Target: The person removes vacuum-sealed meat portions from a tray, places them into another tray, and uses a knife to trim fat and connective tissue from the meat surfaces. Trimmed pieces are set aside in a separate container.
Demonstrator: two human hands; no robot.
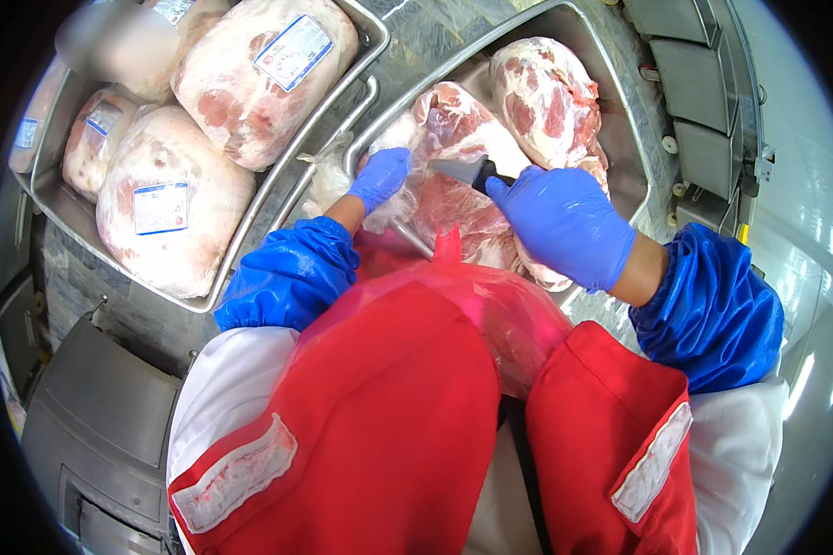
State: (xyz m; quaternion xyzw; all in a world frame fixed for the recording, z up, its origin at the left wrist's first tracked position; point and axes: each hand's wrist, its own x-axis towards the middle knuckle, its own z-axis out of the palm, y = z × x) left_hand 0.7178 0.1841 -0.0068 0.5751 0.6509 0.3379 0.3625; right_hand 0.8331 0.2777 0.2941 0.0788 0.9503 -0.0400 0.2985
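Knife (463,170) and raw meat (463,208) — two gloved hands engaged

Right hand (565,227): blue-gloved; fingers closed around the knife's dark handle. The blade is pointed left above the raw meat, its tip just beside the left hand. Whether the surface is touched by the edge cannot be told.

Left hand (382,178): blue-gloved; fingers curled tight, with clear film (327,185) apparently gripped at the left side of the raw meat.

Raw meat: laid in the middle of the right metal tray (640,148); a second piece (546,102) is placed farther right and beyond.

Left metal tray (372,32): wrapped, labelled pieces (264,79) are held in it.

Handling, as judged: the film is best drawn taut and lifted off the flesh; short, shallow strokes are advised — blade angled away from the left fingers, since its point is aimed toward them.
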